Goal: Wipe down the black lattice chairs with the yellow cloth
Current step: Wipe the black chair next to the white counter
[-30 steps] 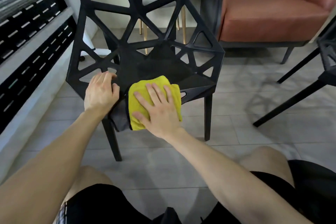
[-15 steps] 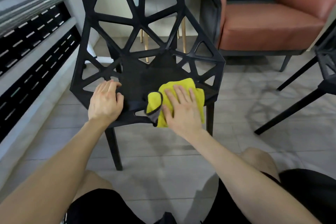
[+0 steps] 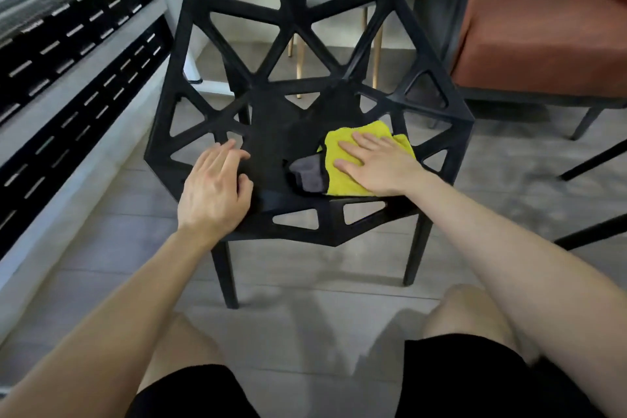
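One black lattice chair (image 3: 271,139) stands whole before the person; at the right edge two dark legs (image 3: 592,161) belong to something cut off by the frame, and I cannot tell what. There is one yellow cloth (image 3: 342,185), lying on the right side of the chair's seat, with a grey corner turned up on its left; there is one rust-coloured armchair (image 3: 543,44) behind on the right, its top out of view.

Two hands are at work, set apart on the seat; the left hand (image 3: 217,190) lies on the front left of the seat, fingers loosely spread and holding nothing; the right hand (image 3: 376,166) lies flat on the cloth, fingers straight, palm pressing it down and covering much of its right half.

Thin pale wooden legs (image 3: 300,54) show through the lattice back; their owner is hidden; the chair's top is cut off; black slotted panels (image 3: 68,78) run along the left, blurred.
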{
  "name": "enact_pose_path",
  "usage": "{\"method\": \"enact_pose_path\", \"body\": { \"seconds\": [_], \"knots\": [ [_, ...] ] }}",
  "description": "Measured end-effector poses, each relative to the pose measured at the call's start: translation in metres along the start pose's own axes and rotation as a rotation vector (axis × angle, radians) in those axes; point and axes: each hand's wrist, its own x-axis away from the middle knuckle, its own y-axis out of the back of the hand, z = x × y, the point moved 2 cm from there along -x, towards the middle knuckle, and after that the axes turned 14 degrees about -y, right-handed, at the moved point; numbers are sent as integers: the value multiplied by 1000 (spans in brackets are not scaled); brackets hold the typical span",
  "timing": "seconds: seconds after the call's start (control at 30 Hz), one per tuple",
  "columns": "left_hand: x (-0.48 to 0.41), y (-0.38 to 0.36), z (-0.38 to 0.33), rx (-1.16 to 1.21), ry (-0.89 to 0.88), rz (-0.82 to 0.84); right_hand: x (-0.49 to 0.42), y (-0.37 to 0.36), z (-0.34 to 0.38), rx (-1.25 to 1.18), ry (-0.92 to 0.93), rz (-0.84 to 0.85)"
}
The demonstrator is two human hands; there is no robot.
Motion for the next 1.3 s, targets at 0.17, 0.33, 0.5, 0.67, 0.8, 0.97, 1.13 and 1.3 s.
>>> {"method": "enact_pose_path", "body": {
  "seconds": [0.17,0.33,0.5,0.67,0.8,0.97,1.13,1.3],
  "knots": [
    [0,4,-2,10,9,9,-141,4,38,54,-129,-10],
    [-1,8,-6,-12,36,-48,-186,9,68,46,-210,-35],
    [-3,10,-7,-22,73,22,-75,2,83,47,-23,100],
    [-1,11,-9,-10,50,21,43,-17,97,2,162,-35],
    [0,11,-8,-5,51,52,71,-14,58,-38,166,-76],
    [-1,10,-10,11,64,77,-1,6,8,5,32,62],
    [-1,10,-10,9,71,59,-152,6,32,48,-118,-55],
    [-1,11,-12,8,66,29,-189,2,139,-59,56,-61]
  ]
}}
